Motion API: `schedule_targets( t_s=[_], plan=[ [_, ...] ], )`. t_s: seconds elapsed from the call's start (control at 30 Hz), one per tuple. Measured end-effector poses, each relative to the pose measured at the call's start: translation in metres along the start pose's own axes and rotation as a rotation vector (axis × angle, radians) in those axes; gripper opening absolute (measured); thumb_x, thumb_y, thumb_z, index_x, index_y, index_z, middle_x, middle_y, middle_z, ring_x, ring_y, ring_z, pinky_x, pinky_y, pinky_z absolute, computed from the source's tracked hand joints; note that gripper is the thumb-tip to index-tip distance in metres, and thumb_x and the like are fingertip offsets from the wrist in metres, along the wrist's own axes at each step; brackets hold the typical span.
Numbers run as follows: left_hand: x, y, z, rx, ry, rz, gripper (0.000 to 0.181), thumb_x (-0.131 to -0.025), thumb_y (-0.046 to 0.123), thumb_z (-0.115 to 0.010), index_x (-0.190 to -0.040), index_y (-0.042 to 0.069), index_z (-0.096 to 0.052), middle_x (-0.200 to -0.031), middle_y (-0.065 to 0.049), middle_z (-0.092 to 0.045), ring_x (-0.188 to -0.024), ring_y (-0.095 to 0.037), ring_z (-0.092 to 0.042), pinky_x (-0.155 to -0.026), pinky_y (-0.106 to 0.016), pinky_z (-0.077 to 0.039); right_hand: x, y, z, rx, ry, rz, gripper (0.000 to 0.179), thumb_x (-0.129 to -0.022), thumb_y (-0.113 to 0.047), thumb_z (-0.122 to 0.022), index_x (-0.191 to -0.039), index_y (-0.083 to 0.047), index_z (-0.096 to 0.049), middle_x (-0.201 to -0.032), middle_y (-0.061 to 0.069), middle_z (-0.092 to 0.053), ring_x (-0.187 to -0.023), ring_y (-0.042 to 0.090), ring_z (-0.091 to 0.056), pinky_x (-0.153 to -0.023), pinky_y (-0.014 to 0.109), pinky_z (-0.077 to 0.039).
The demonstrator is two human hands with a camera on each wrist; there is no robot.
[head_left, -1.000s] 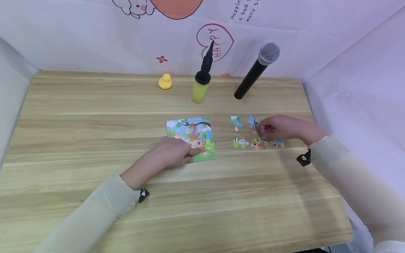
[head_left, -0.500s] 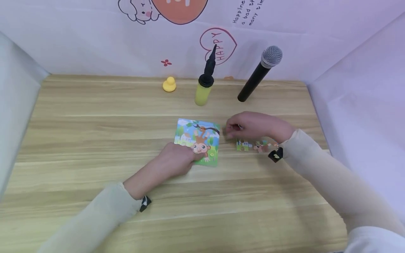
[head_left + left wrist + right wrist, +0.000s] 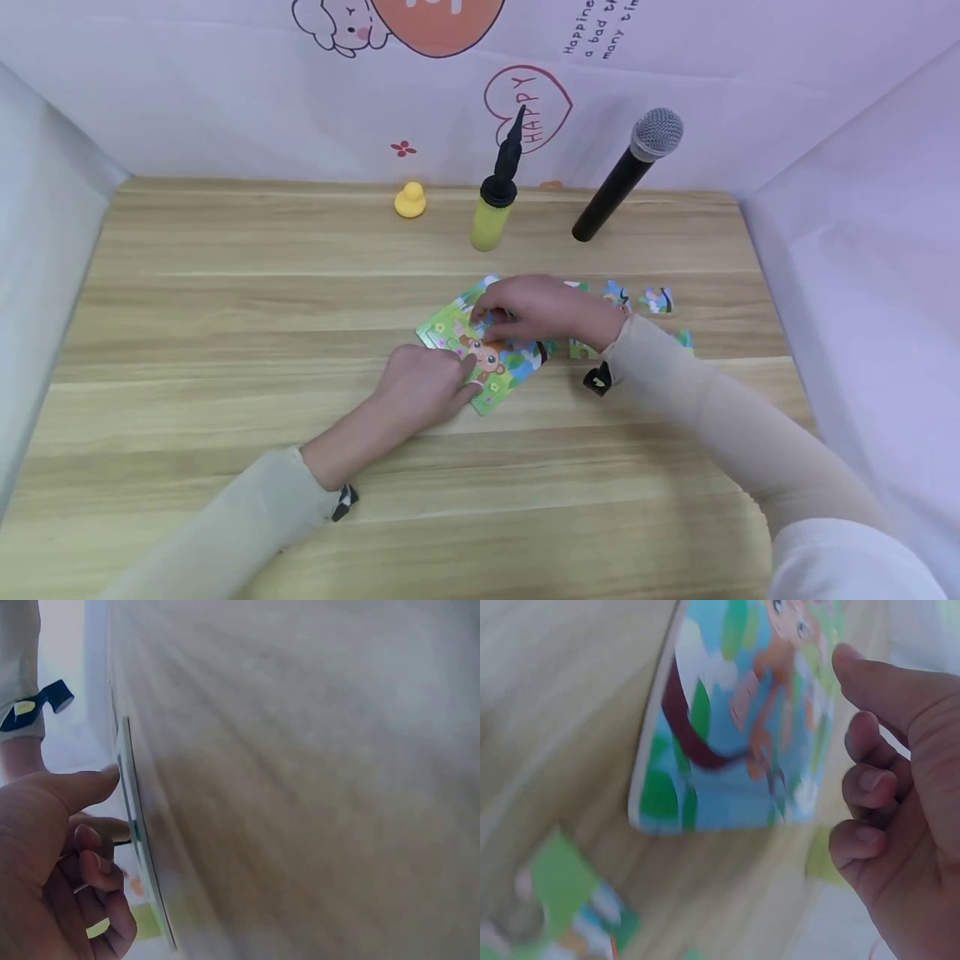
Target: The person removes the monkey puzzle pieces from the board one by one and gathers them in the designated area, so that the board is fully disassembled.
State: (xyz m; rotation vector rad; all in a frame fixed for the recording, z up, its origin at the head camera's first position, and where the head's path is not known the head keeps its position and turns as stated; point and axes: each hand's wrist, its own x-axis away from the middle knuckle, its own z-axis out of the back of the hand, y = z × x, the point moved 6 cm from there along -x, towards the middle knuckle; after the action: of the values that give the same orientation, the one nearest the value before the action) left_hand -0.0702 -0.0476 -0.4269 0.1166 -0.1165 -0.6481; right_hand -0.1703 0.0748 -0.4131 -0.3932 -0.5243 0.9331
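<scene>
In the head view, a square picture board (image 3: 442,333) printed with a hanging monkey lies turned cornerwise on the table. My left hand (image 3: 423,383) touches its near side, with thumb and index finger extended. The left wrist view shows this thumb and finger against the thin board (image 3: 133,791), the other fingers curled. Over the board's far side is my right hand (image 3: 543,308), hiding part of the picture. In the right wrist view its fingers (image 3: 866,787) are loosely bent beside the board, and nothing shows between them. Several loose puzzle pieces (image 3: 657,300) lie right of the board, some hidden beneath the right forearm.
Along the back of the wooden table (image 3: 247,250) stand a yellow rubber duck (image 3: 410,201), a yellow-green pump (image 3: 489,225) with a black nozzle, and a black microphone (image 3: 615,192). A printed white cloth (image 3: 225,100) hangs behind.
My right hand has moved left from the loose pieces to the board. The board has turned clockwise, its branch end now pointing right. My left hand stays at its near side.
</scene>
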Motion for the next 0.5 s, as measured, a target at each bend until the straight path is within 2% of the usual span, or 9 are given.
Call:
schedule_targets(
  t_s=[0.1,0.2,0.37,0.5],
  plan=[
    [-0.002,0.002,-0.004,-0.021,-0.02,0.024,0.045,-0.096,0.056,-0.063,-0.123,0.023,-0.075,-0.066,0.009,-0.06,-0.049,-0.01,-0.049,-0.044,-0.031,-0.036,-0.008,-0.003,-0.003,0.016,0.005,-0.014,0.029,-0.095,-0.028,-0.075,-0.121,-0.015,-0.075,-0.084,-0.006,-0.059,-0.076,0.012,-0.053,-0.069,0.032,-0.046],
    [-0.005,0.001,-0.008,-0.004,-0.062,0.053,0.045,-0.095,0.06,-0.061,-0.121,0.025,-0.075,-0.059,0.008,-0.051,-0.048,-0.01,-0.047,-0.044,-0.033,-0.036,-0.014,-0.003,-0.005,0.033,0.009,-0.03,0.033,-0.094,-0.032,-0.075,-0.124,-0.017,-0.075,-0.084,-0.005,-0.058,-0.075,0.011,-0.053,-0.066,0.032,-0.046],
    [-0.007,-0.005,-0.012,0.042,-0.128,0.095,0.04,-0.094,0.066,-0.059,-0.104,0.029,-0.074,-0.057,0.008,-0.047,-0.051,-0.011,-0.048,-0.044,-0.035,-0.038,-0.023,-0.002,-0.009,0.046,-0.011,-0.035,0.036,-0.094,-0.034,-0.076,-0.126,-0.017,-0.075,-0.086,-0.005,-0.059,-0.074,0.011,-0.053,-0.066,0.03,-0.044],
    [-0.007,-0.009,-0.012,0.055,-0.142,0.101,0.039,-0.093,0.067,-0.059,-0.095,0.03,-0.071,-0.056,0.008,-0.048,-0.051,-0.013,-0.049,-0.045,-0.035,-0.038,-0.026,-0.003,-0.013,0.033,-0.02,-0.02,0.034,-0.094,-0.032,-0.076,-0.124,-0.015,-0.076,-0.088,-0.005,-0.061,-0.074,0.011,-0.053,-0.066,0.03,-0.044]
  ],
)
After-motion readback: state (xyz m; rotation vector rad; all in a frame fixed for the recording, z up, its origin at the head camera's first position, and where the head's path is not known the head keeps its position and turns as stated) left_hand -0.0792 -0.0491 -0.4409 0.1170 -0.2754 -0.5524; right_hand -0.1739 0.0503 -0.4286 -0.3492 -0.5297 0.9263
